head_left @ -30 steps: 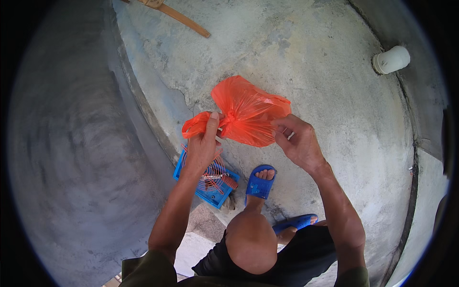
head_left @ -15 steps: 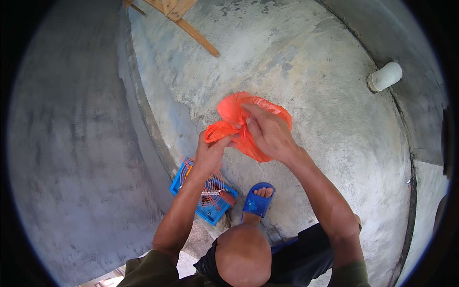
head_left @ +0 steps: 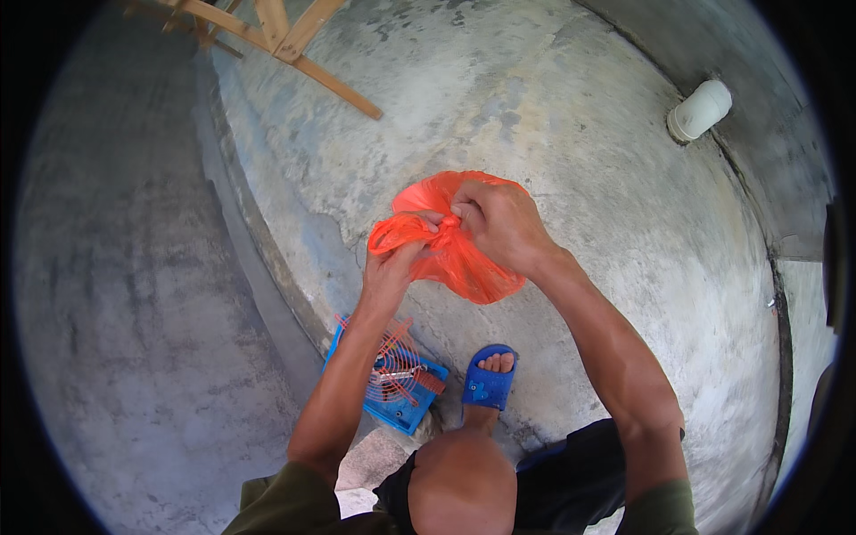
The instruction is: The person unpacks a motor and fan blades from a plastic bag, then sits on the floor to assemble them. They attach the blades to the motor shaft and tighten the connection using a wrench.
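Both hands grip one orange plastic bag (head_left: 459,259), held in the air above the concrete floor (head_left: 553,116). The right hand (head_left: 499,223) is closed over the top of the bag, fingers curled around the gathered plastic at its neck. The left hand (head_left: 392,267) is closed from below and to the left, pinching a twisted strand of the same plastic that loops out leftward. The two hands touch at the gathered neck; the filled body of the bag hangs beneath the right hand.

Below the left forearm, a blue basket (head_left: 392,383) with red and white wire parts inside sits on the floor at the edge of a raised step. Just beside it to the right is a foot in a blue sandal (head_left: 489,379). A wooden frame (head_left: 276,36) stands well apart at the top. A white pipe end (head_left: 700,109) protrudes from the wall at the upper right.
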Motion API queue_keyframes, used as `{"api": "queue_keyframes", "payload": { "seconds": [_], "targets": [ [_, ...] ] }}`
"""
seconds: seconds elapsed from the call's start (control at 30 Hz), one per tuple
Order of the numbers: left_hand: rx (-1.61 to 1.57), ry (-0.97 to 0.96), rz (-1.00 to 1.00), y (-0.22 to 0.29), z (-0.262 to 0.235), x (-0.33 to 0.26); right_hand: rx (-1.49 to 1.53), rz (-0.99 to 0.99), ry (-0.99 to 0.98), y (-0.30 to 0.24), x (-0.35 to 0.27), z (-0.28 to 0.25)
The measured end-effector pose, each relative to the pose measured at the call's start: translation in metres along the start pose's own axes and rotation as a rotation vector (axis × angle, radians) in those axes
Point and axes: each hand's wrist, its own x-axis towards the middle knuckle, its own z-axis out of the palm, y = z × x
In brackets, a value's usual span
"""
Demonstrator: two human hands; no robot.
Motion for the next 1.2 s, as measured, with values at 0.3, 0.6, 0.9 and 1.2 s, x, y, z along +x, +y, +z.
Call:
{"api": "queue_keyframes", "payload": {
  "seconds": [0.3, 0.6, 0.9, 1.2],
  "targets": [
    [0.046, -0.049, 0.01, -0.009, -0.003, 0.009, -0.259, -0.032, 0.011, -0.023, -0.028, 0.015],
    [0.341, -0.11, -0.02, -0.008, -0.01, 0.012, 0.608, 0.33, -0.217, -0.053, 0.006, -0.075],
    [0.474, -0.064, 0.201, -0.019, -0.01, 0.03, -0.124, -0.075, -0.047, -0.006, -0.024, 0.01],
    [0.169, 0.278, 0.031, -0.028, -0.091, 0.042, -0.518, 0.061, -0.214, 0.022, -0.04, -0.051]
  ]
}}
